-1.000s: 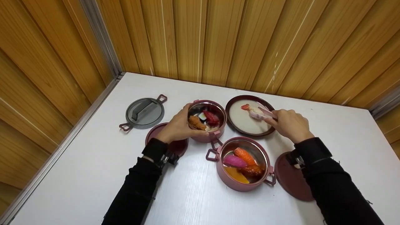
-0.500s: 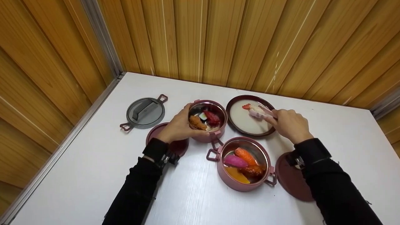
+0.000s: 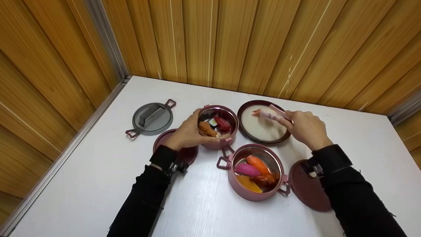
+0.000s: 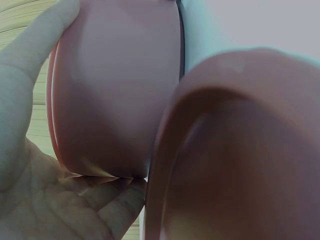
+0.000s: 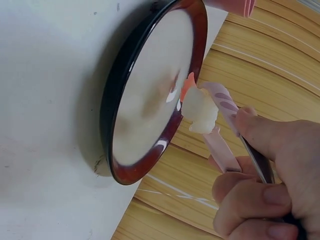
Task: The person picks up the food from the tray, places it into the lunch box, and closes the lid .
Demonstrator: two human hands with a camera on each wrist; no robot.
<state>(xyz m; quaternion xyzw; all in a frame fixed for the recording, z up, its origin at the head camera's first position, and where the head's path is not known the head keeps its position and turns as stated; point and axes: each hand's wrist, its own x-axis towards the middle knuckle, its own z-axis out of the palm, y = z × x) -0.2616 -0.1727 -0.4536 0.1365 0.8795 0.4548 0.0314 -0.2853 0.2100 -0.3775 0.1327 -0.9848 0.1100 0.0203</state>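
In the head view my left hand (image 3: 185, 133) grips the small pink pot (image 3: 215, 145) around its side, thumb and fingers on opposite sides. Inside the pot lie a fried brown piece (image 3: 207, 129), a dark red piece (image 3: 222, 124) and a small white-green piece (image 3: 213, 122). My right hand (image 3: 307, 129) holds pink tongs (image 5: 225, 103), which pinch a piece of shrimp sushi (image 5: 200, 111) with an orange tail. The sushi hangs above the dark-rimmed plate (image 5: 137, 137), its blurred reflection showing on the pale surface.
A larger pink pot (image 3: 241, 189) with several toy foods stands in front, its handle close to the small pot. A grey lid (image 3: 161, 120) lies at left, a dark red round lid (image 3: 160, 141) under the left wrist, another red lid (image 3: 307, 192) by the right sleeve. Wood-patterned walls (image 3: 230, 42) rise behind.
My right hand has tilted the tongs and raised the shrimp sushi from the plate. The left hand and the small pot have stayed in place.
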